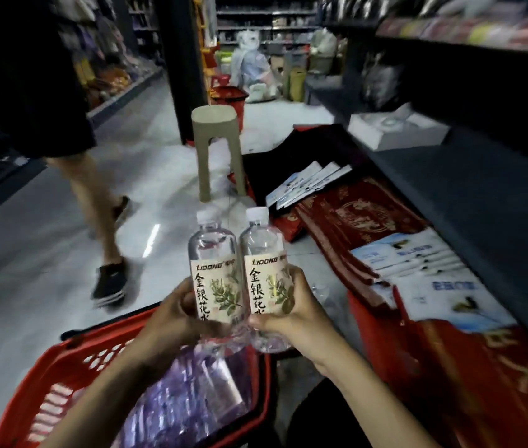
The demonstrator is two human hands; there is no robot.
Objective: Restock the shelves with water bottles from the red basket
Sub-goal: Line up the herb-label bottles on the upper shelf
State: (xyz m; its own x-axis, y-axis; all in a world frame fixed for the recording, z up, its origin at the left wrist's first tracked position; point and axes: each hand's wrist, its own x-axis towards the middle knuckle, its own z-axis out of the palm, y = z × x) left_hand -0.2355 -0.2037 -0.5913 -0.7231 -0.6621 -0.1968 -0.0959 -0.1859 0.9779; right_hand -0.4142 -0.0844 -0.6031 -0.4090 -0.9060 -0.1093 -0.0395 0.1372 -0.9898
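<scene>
Gripped low, one bottle per hand: left hand point(177, 313) closed round the lower part of the left bottle point(214, 270), right hand point(291, 313) closed round the lower part of the right bottle point(264, 270). Both upright, white-capped, clear, beige-labelled, side by side and touching or nearly so — held in the air above the far right corner of the red basket point(71, 357). Basket on the floor at lower left, black handle along its far rim, clear-wrapped goods with a purple sheen inside. Dark shelf point(469, 189) to the right, a white box point(395, 127) on its far end. Below the shelf edge — red packets point(362, 215) and white-and-blue packs point(408, 253) laid flat, near the right bottle but apart from it. Beige stool point(215, 150) standing on the floor beyond the bottles. Passer-by at left, bare legs and black shoe point(110, 279), blurred.
</scene>
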